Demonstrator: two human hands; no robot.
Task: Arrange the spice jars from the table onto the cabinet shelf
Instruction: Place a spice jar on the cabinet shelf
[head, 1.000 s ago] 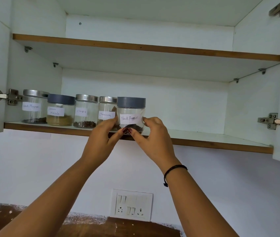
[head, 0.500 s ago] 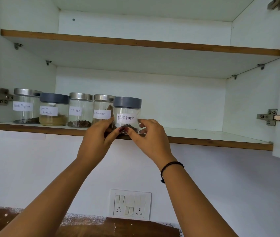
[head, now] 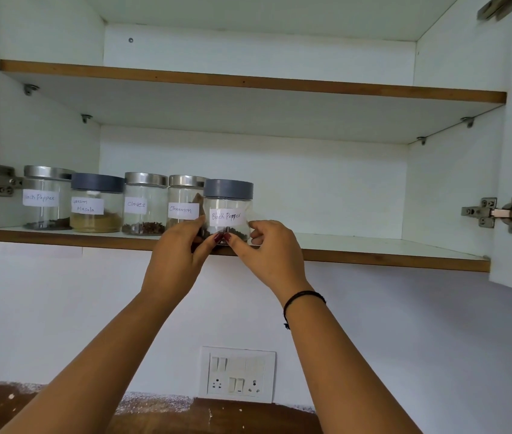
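White cabinet shelf hangs above a wall switch panel

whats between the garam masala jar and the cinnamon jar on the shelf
The cloves jar, steel-lidded, stands between them on the lower shelf, seen in the head view.

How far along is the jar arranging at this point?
Done: four jars stand in a row on the lower shelf: left-end pepper jar, Garam Masala jar, Cloves jar, Cinnamon jar. In hand: the left hand and right hand grip the grey-lidded Black Pepper jar at the shelf's front edge. Left: releasing it; whether more jars wait elsewhere is not visible.
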